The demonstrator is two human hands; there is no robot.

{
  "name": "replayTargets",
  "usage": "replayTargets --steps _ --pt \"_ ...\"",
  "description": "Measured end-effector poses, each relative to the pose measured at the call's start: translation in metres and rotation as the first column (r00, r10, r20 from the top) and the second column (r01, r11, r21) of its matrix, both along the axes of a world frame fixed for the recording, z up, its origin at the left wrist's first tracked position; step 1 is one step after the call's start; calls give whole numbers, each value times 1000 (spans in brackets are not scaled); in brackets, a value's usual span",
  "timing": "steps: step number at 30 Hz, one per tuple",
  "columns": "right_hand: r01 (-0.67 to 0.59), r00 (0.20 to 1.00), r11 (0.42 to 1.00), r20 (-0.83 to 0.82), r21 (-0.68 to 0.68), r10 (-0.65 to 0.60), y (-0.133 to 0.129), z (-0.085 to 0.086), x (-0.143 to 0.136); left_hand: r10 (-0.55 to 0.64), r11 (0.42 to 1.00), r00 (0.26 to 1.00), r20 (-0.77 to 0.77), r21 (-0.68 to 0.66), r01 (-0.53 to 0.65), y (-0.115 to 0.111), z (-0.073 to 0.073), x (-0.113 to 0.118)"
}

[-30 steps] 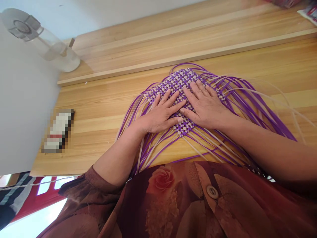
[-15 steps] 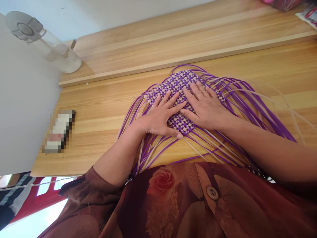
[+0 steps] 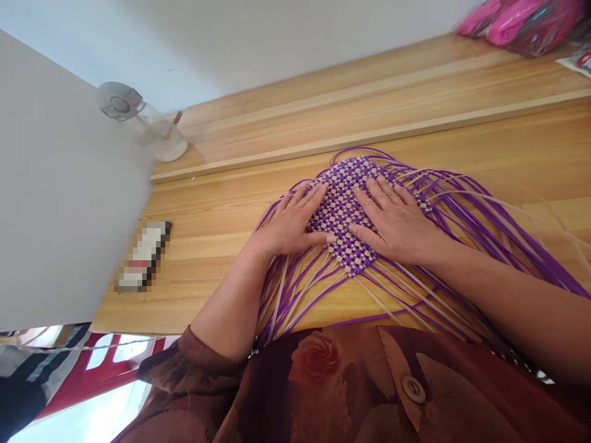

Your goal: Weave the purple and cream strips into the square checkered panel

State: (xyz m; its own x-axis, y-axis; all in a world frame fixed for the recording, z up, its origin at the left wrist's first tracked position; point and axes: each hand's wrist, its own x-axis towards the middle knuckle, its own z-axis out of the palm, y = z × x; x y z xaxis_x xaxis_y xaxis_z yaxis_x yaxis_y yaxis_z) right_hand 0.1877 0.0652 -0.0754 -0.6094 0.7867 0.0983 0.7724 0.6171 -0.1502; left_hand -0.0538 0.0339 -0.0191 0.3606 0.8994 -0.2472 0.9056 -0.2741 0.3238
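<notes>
A woven mat of purple and beige strips (image 3: 344, 209) lies on the wooden table, one corner pointing toward me. My left hand (image 3: 295, 224) rests flat on its left edge, fingers pointing away and the thumb stretched toward the middle. On the right part of the weave lies my right hand (image 3: 394, 218), palm down with its fingers a little apart. Neither hand grips anything. Long loose purple strands (image 3: 512, 246) fan out from the mat's right side. More strands (image 3: 300, 283) run from its near edges toward my body. The weave under both palms is hidden.
A clear bottle with a grey lid (image 3: 152, 126) stands at the back left by the wall. A blurred-out flat object (image 3: 143, 255) lies on the table's left side. Pink bundles in clear plastic (image 3: 521, 24) sit at the back right. A raised wooden ledge (image 3: 369, 132) runs along the back.
My left hand has slid left across the mat, away from my right hand, baring the middle of the weave. The whole view has shifted, so things appear lower and further right.
</notes>
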Motion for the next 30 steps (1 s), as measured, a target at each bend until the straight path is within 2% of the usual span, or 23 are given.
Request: replayTargets --steps 3,6,12,16,18,21,23,30 --pt "2 1000 1000 8 0 -2 0 0 0 264 964 965 -9 24 -264 7 -6 -11" --pt "-2 1000 1000 4 15 1 0 -2 0 413 910 911 7 49 -413 12 -16 -18" --pt "1 1000 1000 1 29 -1 2 -5 1 422 904 906 -21 85 -419 14 -22 -18" --pt "-1 1000 999 17 55 1 2 -6 1 429 883 896 111 155 -442 17 -20 -23" --pt "-4 1000 998 23 65 3 2 -7 2 486 818 834 260 200 -539 20 -19 -29" --pt "-19 1000 995 20 98 17 3 -9 3 577 664 656 487 187 -724 25 -20 -39" --pt "-23 1000 993 14 115 22 4 -11 3 584 613 585 563 167 -772 26 -20 -42" --pt "-27 1000 992 3 120 27 4 -13 3 567 634 566 599 121 -764 24 -21 -39"
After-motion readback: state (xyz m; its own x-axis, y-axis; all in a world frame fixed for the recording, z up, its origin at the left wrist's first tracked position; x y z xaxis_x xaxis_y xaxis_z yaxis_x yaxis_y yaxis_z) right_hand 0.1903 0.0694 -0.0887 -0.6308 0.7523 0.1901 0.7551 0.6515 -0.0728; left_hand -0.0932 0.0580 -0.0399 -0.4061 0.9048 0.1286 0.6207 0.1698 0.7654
